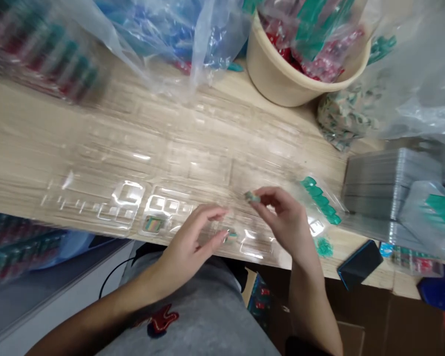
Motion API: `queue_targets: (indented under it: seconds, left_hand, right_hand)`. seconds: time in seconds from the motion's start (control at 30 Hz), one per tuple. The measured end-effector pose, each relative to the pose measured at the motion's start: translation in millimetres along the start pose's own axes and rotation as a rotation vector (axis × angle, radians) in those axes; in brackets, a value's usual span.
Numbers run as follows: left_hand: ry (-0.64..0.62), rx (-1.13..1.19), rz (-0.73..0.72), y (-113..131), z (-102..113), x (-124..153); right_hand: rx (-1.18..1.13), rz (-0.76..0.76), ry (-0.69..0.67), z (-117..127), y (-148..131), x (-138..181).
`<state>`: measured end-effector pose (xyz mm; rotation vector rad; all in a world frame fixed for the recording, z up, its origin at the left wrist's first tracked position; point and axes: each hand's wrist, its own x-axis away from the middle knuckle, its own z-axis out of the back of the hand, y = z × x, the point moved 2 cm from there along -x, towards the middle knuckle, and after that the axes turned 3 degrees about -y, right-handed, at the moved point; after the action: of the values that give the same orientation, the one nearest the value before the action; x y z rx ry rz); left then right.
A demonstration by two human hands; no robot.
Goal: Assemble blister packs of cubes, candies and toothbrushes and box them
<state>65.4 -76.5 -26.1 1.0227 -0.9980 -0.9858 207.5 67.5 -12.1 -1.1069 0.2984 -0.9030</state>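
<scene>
My right hand (284, 217) pinches a small grey-green piece (251, 197) between thumb and fingers, raised above the clear plastic trays. Its exact kind is too blurred to tell. My left hand (193, 242) is open, thumb and fingers apart, over a clear moulded tray (170, 192) near the table's front edge. Just beyond the left thumb tip lies another small green piece (232, 236). A small square, multicoloured item (153, 224) sits in a tray compartment left of my left hand. More clear trays (92, 198) spread across the table.
A cream tub (282, 81) with red and green packets stands at the back. Right of my right hand are a strip of green shell-shaped pieces (321, 200), green bits (323, 246), a phone (360, 264) and stacked grey trays (373, 193). Plastic bags (170, 34) line the back.
</scene>
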Motion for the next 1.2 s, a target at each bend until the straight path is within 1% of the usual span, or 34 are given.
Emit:
queue_targets:
  seconds: [0.07, 0.17, 0.3, 0.4, 0.57, 0.7, 0.77, 0.9, 1.03, 1.1, 1.13, 1.2]
  left_hand:
    - [0.024, -0.042, -0.031, -4, 4, -5]
    - [0.044, -0.072, -0.045, -9, 11, -10]
    - [0.060, -0.084, -0.038, -12, 17, -14]
    - [0.058, -0.073, -0.038, -14, 19, -15]
    - [0.028, -0.062, -0.048, -16, 20, -17]
    - [0.038, -0.063, -0.052, -16, 22, -18]
    - [0.041, -0.070, -0.046, -17, 23, -18]
    - [0.045, -0.078, -0.031, -14, 22, -17]
    - [0.049, -0.054, 0.028, -9, 23, -11]
    - [0.066, 0.002, 0.084, -8, 23, -9]
    - [0.071, 0.061, 0.113, -6, 21, -10]
    - [0.061, 0.274, 0.171, -1, 12, -17]
  right_hand:
    - [0.082, -0.071, 0.030, 4, 8, -24]
    - [0.196, -0.130, -0.017, 2, 14, -49]
    - [0.291, -0.142, -0.105, -3, 12, -60]
    - [0.344, -0.096, -0.105, -5, 9, -60]
    - [0.389, -0.051, -0.057, -8, 7, -58]
    - [0.441, 0.019, -0.057, -11, 9, -55]
    - [0.466, 0.045, -0.034, -12, 12, -53]
    - [0.524, 0.036, 0.004, -19, 21, -55]
    - [0.597, 0.030, 0.044, -26, 25, -57]
    - [0.651, 0.041, 0.087, -27, 19, -53]
    - [0.658, 0.064, 0.133, -27, 13, -47]
    - [0.606, 0.158, 0.284, -24, -2, -28]
